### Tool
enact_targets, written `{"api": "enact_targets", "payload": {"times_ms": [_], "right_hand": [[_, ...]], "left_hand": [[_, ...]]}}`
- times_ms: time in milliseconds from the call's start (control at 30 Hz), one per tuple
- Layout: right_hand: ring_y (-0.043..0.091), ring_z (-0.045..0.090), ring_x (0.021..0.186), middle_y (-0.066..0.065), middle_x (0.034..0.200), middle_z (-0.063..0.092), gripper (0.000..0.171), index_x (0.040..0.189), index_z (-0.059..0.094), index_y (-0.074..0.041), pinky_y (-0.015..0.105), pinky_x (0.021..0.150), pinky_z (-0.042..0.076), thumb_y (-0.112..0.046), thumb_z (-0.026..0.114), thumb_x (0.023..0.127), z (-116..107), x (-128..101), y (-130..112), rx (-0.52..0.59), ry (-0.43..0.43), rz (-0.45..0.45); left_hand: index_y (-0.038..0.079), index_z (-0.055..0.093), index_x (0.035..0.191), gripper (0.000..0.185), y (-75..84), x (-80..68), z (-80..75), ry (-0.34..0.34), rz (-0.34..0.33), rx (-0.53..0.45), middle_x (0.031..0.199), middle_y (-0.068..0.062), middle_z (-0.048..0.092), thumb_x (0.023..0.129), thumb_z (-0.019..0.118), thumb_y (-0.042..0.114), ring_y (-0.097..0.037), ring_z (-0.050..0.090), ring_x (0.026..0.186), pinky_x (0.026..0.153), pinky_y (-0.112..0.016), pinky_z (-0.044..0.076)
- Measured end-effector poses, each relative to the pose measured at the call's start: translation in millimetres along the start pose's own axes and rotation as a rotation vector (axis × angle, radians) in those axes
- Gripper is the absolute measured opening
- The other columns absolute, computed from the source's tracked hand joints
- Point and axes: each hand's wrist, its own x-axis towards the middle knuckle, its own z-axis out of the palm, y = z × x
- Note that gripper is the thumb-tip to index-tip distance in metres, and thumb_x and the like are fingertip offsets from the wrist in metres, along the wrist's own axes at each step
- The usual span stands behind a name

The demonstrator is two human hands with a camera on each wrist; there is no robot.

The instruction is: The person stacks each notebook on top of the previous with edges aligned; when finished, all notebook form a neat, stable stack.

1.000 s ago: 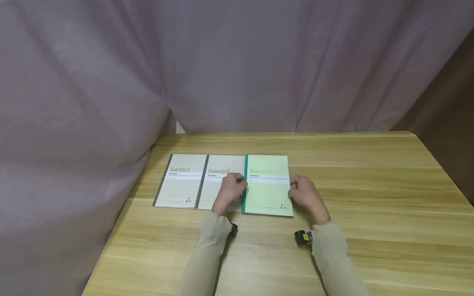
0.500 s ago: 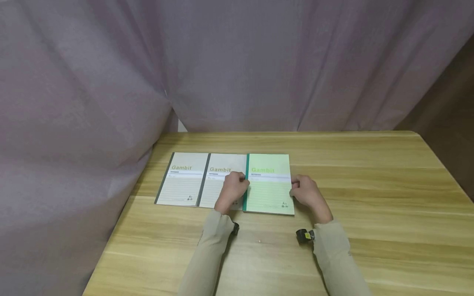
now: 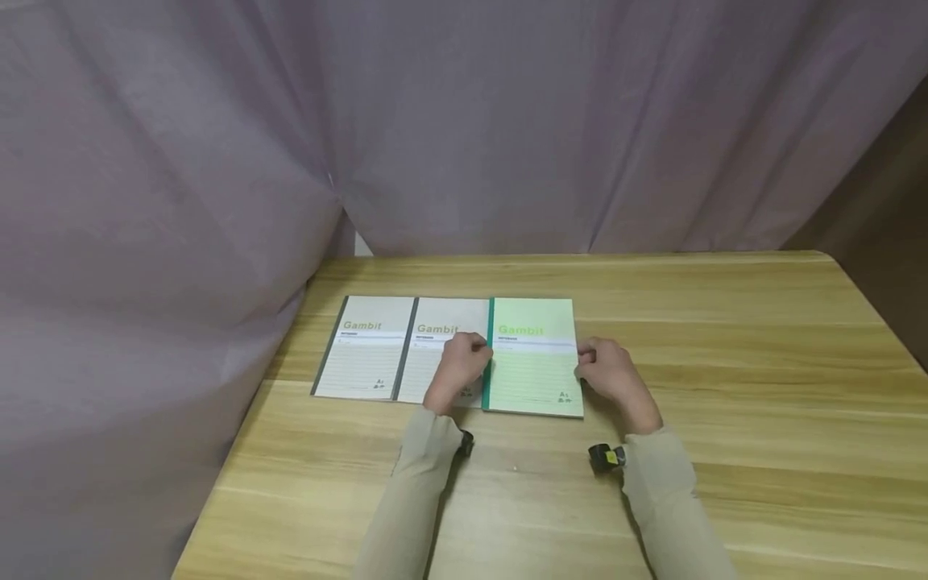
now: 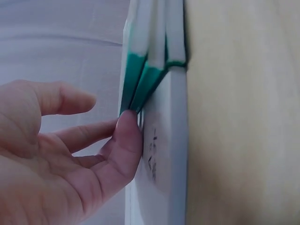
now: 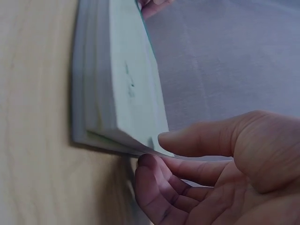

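Note:
A stack of pale green "Gambit" notebooks (image 3: 536,374) with green spines lies flat on the table, right of two lighter notebooks. My left hand (image 3: 461,362) reaches over the middle notebook (image 3: 429,379); its fingertips touch the green spines (image 4: 146,86), while the thumb stands apart from them. In the left wrist view the upper spines jut out past the lowest one. On the other side my right hand (image 3: 611,370) has its fingertips at the stack's right edge. The right wrist view shows its thumb (image 5: 194,139) right at the cover's rim and its other fingers bent below.
The leftmost light notebook (image 3: 366,354) with a dark spine lies beside the middle one. Wood-grain table (image 3: 754,379) extends to the right and in front. A grey-purple curtain (image 3: 464,129) hangs behind and to the left.
The head view has shifted slightly, so everything appears a little farther right and higher. Both hands keep their places at the green stack's sides.

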Motion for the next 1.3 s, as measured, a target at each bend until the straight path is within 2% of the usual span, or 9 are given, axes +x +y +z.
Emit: {"api": "enact_targets", "payload": {"times_ms": [133, 233, 400, 567, 767, 933, 1167, 1300], "right_hand": [[0.028, 0.055, 0.084, 0.017, 0.094, 0.06, 0.034, 0.117, 0.058, 0.016, 0.036, 0.07, 0.048, -0.002, 0.058, 0.089, -6.5, -3.7, -2.6, -0.008, 0.005, -0.039], [0.024, 0.054, 0.076, 0.016, 0.091, 0.059, 0.031, 0.116, 0.058, 0.016, 0.033, 0.065, 0.047, -0.004, 0.057, 0.092, -7.7, -6.6, -7.1, 0.005, 0.011, -0.062], [0.021, 0.055, 0.069, 0.02, 0.097, 0.063, 0.04, 0.125, 0.055, 0.019, 0.031, 0.06, 0.05, -0.009, 0.056, 0.096, -1.1, -8.7, -18.3, 0.033, 0.029, -0.055], [0.025, 0.061, 0.078, 0.024, 0.103, 0.066, 0.041, 0.127, 0.055, 0.017, 0.033, 0.066, 0.052, -0.01, 0.056, 0.097, 7.0, -6.3, -28.1, 0.051, 0.026, -0.062], [0.032, 0.065, 0.09, 0.028, 0.111, 0.066, 0.041, 0.128, 0.056, 0.016, 0.044, 0.079, 0.055, -0.012, 0.058, 0.097, 9.9, -2.1, -37.4, 0.056, 0.035, -0.099], [0.035, 0.067, 0.093, 0.029, 0.114, 0.066, 0.041, 0.128, 0.056, 0.016, 0.046, 0.081, 0.056, -0.012, 0.058, 0.097, 10.4, 0.3, -47.9, 0.066, 0.03, -0.122], [0.036, 0.067, 0.097, 0.029, 0.112, 0.068, 0.045, 0.129, 0.055, 0.017, 0.048, 0.086, 0.054, -0.012, 0.059, 0.095, 15.8, 2.4, -59.7, 0.07, 0.036, -0.13], [0.037, 0.067, 0.096, 0.028, 0.111, 0.069, 0.047, 0.13, 0.054, 0.018, 0.048, 0.085, 0.055, -0.012, 0.059, 0.094, 22.7, 5.3, -65.3, 0.088, 0.029, -0.131]], "left_hand": [[-0.007, 0.066, 0.124, 0.034, 0.6, -0.7, -2.3, -0.013, -0.019, -0.003, 0.11, -0.017, 0.068, 0.099, 0.053, 0.013, -0.019, 0.064, 0.085, 0.073, -0.031, 0.056], [-0.007, 0.066, 0.124, 0.035, 0.0, -0.9, -6.3, -0.01, -0.017, 0.003, 0.104, -0.015, 0.068, 0.099, 0.053, 0.014, -0.019, 0.064, 0.081, 0.069, -0.03, 0.055], [-0.008, 0.064, 0.126, 0.036, -4.3, -0.9, -15.1, -0.001, -0.023, -0.01, 0.096, -0.013, 0.068, 0.099, 0.052, 0.013, -0.02, 0.064, 0.073, 0.062, -0.028, 0.052], [-0.008, 0.064, 0.122, 0.034, -8.0, -1.9, -24.5, -0.006, -0.037, -0.033, 0.087, -0.012, 0.067, 0.097, 0.051, 0.01, -0.018, 0.06, 0.065, 0.057, -0.025, 0.049], [-0.01, 0.067, 0.112, 0.029, -6.6, -4.8, -37.1, 0.017, -0.028, -0.054, 0.084, -0.015, 0.067, 0.096, 0.051, 0.008, -0.019, 0.062, 0.068, 0.057, -0.024, 0.05], [-0.01, 0.069, 0.106, 0.026, -10.4, -7.5, -46.0, 0.042, -0.041, -0.054, 0.085, -0.019, 0.068, 0.095, 0.053, 0.006, -0.018, 0.06, 0.064, 0.056, -0.025, 0.049], [-0.009, 0.07, 0.105, 0.026, -19.5, -9.4, -56.1, 0.057, -0.046, -0.03, 0.083, -0.015, 0.067, 0.093, 0.054, 0.007, -0.018, 0.061, 0.066, 0.058, -0.025, 0.049], [-0.009, 0.07, 0.106, 0.026, -24.2, -11.4, -64.7, 0.088, -0.057, -0.04, 0.089, -0.016, 0.069, 0.095, 0.053, 0.008, -0.018, 0.063, 0.068, 0.058, -0.024, 0.051]]}}
